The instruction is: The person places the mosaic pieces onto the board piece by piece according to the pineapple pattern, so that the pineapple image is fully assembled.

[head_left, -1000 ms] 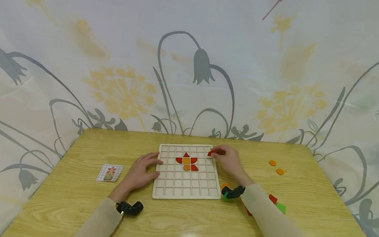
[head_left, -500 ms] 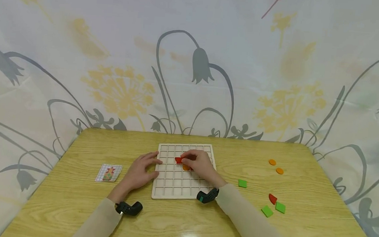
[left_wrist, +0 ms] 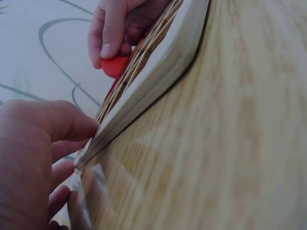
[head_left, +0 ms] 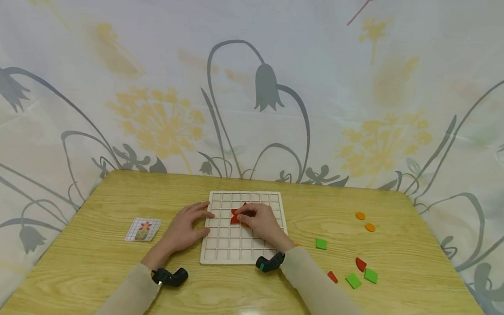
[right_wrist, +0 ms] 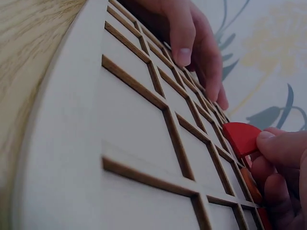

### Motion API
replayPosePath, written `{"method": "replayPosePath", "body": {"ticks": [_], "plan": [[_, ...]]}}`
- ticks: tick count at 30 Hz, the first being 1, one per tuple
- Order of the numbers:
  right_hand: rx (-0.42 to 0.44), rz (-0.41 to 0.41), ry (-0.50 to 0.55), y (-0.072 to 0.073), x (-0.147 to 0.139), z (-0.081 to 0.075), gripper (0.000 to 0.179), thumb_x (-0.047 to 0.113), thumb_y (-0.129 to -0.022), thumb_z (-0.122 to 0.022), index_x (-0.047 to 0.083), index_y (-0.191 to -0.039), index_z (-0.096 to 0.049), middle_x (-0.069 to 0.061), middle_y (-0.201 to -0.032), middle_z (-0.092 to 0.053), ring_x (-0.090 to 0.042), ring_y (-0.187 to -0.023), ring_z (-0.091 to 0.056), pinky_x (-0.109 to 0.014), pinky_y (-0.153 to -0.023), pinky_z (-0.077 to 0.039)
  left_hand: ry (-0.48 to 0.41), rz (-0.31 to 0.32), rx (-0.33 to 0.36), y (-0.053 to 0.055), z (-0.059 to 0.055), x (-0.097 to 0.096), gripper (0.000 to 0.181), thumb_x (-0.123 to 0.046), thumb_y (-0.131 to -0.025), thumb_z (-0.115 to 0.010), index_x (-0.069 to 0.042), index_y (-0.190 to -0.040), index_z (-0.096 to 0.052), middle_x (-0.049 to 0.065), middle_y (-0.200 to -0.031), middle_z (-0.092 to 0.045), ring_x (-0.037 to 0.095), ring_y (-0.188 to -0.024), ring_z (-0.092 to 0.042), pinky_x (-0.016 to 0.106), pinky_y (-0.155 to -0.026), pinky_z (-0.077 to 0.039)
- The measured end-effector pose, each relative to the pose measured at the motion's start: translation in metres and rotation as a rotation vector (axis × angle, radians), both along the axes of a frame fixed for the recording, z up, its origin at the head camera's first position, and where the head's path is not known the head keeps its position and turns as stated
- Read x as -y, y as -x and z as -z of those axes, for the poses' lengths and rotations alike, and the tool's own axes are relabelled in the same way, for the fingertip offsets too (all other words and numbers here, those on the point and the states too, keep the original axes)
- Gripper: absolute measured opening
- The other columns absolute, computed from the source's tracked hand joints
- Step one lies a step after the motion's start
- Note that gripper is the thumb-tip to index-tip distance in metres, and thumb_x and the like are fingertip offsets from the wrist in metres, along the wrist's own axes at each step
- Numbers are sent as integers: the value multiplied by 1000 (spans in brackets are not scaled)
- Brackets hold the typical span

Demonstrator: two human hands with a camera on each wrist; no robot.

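Note:
A pale wooden grid board (head_left: 223, 253) lies in the middle of the table. My right hand (head_left: 262, 222) is over its upper middle, pinching a red quarter-circle piece (right_wrist: 242, 137) between thumb and fingers. In the right wrist view that piece is tilted at the grid, with an orange piece (right_wrist: 250, 184) beside it. The hand hides most of the red and orange pieces set in the board. Along the board's left edge rests my left hand (head_left: 184, 228), fingers spread and loosely bent, touching the frame.
A small pattern card (head_left: 143, 230) lies left of the board. On the right are two orange discs (head_left: 365, 221), three green squares (head_left: 321, 244), a red quarter-circle (head_left: 360, 264) and another red piece (head_left: 333, 277). An orange piece (head_left: 298, 244) shows partly behind the right sleeve.
My right hand has carried the red quarter-circle piece from the board's right edge leftward over the set pieces, then slightly lower. My left hand has stayed at the left edge.

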State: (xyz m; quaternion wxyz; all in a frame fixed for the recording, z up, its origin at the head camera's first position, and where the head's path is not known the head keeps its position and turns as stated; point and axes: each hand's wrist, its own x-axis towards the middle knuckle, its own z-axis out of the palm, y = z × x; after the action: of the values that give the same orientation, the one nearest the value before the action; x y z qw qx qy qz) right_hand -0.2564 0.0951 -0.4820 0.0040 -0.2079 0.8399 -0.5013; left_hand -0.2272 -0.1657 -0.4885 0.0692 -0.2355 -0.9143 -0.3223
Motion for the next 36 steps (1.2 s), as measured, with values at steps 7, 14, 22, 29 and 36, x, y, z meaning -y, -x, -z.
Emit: {"method": "replayPosePath", "body": {"ticks": [7,14,22,29,36], "plan": [[-45,-10,-58,-4,3,-2,9,11,-93,-70,14,-98,-77,5,-89,-67,-11,-77,-60,-29,-69,-52,-12,8,0,-1,-1,0,34,-16,-88,-71,-11,-122,-70,11,-152,-45,39,-139,-37,62,-112,-28],[-76,14,-78,-5,3,-2,8,8,-91,-69,13,-93,-76,5,-86,-64,-11,-74,-57,-28,-67,-50,-8,5,2,-1,-2,0,33,-16,-89,-71,-11,-122,-70,11,-152,-45,38,-140,-37,61,-112,-28],[-119,14,-93,-2,4,0,8,8,-91,-70,13,-87,-76,5,-85,-60,-11,-73,-54,-27,-66,-48,-6,2,12,-1,-5,-1,33,-16,-89,-71,-12,-122,-70,11,-152,-45,37,-141,-36,62,-112,-26],[-114,28,-80,-2,3,-1,12,7,-91,-68,12,-92,-79,5,-85,-61,-11,-73,-56,-27,-66,-49,-2,-2,12,-1,-6,-1,33,-16,-89,-71,-12,-122,-70,11,-152,-45,37,-141,-36,62,-112,-26],[-59,51,61,-3,-1,1,13,8,-96,-65,10,-98,-77,3,-93,-67,-13,-80,-58,-28,-71,-50,-13,3,11,-1,-3,-1,32,-16,-88,-71,-11,-120,-70,11,-152,-45,38,-140,-37,61,-112,-26]]}}
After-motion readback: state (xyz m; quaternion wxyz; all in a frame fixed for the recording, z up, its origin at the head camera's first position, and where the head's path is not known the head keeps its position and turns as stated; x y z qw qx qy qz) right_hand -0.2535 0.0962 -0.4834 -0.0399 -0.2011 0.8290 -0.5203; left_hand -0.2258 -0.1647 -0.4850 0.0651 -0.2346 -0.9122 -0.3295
